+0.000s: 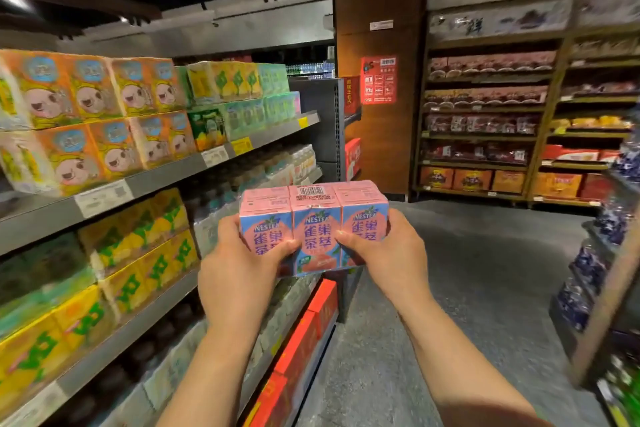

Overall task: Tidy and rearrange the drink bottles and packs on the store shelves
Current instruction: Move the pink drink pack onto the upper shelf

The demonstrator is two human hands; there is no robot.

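**Between both hands: tea pack, shelves off to the L**

Between the two hands sits the pink-and-blue shrink-wrapped pack of Nestea cartons (313, 227), long axis running L–R, upright, labels facing the person. Left hand (239, 265) grips its L end, thumb across the front; right hand (388, 253) grips the R end likewise. Both equally near; pack clear of any shelf. Grey metal shelf rack (166, 175) lies L of the left hand and holds orange cartoon-face carton packs (86, 121) up top, yellow carton packs (138, 253) w/ green print below. Likely next: swing pack L to a free slot; none is obvious yet.
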